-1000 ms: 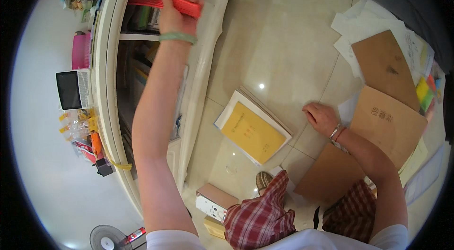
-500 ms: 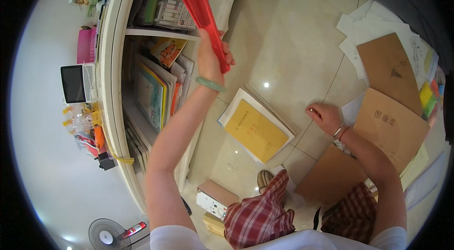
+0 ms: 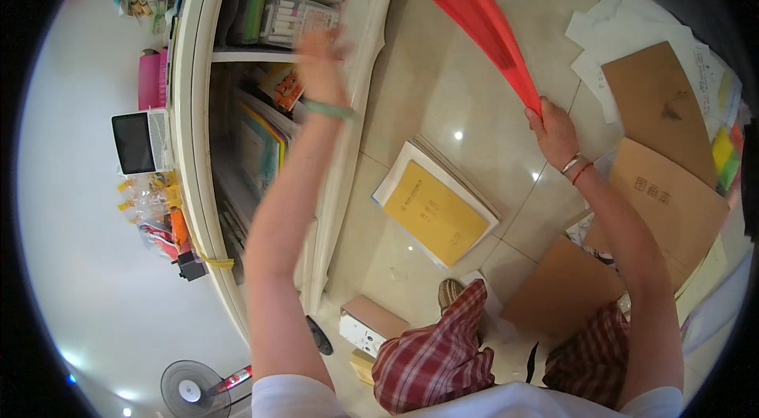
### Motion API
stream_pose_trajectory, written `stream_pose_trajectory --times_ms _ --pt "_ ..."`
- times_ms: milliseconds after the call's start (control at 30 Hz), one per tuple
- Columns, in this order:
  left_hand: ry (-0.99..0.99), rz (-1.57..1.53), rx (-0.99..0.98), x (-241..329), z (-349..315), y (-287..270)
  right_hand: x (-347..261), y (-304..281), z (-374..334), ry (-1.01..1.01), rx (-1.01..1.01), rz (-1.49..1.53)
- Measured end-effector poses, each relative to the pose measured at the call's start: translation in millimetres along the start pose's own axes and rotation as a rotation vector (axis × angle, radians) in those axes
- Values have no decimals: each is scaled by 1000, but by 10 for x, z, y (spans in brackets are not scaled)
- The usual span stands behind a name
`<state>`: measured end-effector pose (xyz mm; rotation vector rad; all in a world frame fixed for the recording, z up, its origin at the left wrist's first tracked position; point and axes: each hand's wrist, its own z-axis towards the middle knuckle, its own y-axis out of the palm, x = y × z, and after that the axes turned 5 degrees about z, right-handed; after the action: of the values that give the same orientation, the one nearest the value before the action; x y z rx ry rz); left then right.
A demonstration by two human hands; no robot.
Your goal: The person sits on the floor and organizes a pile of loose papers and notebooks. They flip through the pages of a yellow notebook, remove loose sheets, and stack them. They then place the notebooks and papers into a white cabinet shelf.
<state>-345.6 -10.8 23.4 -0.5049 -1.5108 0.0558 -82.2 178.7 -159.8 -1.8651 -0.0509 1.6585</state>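
Observation:
A red folding fan, partly spread, is gripped at its narrow end by my right hand and slants up to the left over the tiled floor. My left hand, smeared by motion, is at the cabinet front where two compartments meet; its fingers cannot be made out. Behind it, the upper compartment holds plastic boxes of white markers. The lower compartment has upright books and folders, with an orange picture card above them. On the floor between my arms lies a stack of books topped by a yellow booklet.
At the right, brown-covered drawing books and loose white papers spread over the floor. An open box stands by my plaid-covered knees. A fan with round blades is at the lower left, beyond the white cabinet.
The red folding fan has passed from my left hand to my right and swung rightward. My right hand has risen, while my left hand has shifted left towards the cabinet, without the fan.

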Motion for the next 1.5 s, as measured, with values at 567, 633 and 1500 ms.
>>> stream_pose_trajectory --times_ms 567,633,1500 --pt "-116 -801 453 210 2209 -1376 54 59 139 -273 51 -298" --pt "-110 -766 446 223 2107 -1251 70 69 140 -280 56 -286" --pt "418 1202 -468 -1365 -2381 66 -1192 -306 303 66 -304 567"
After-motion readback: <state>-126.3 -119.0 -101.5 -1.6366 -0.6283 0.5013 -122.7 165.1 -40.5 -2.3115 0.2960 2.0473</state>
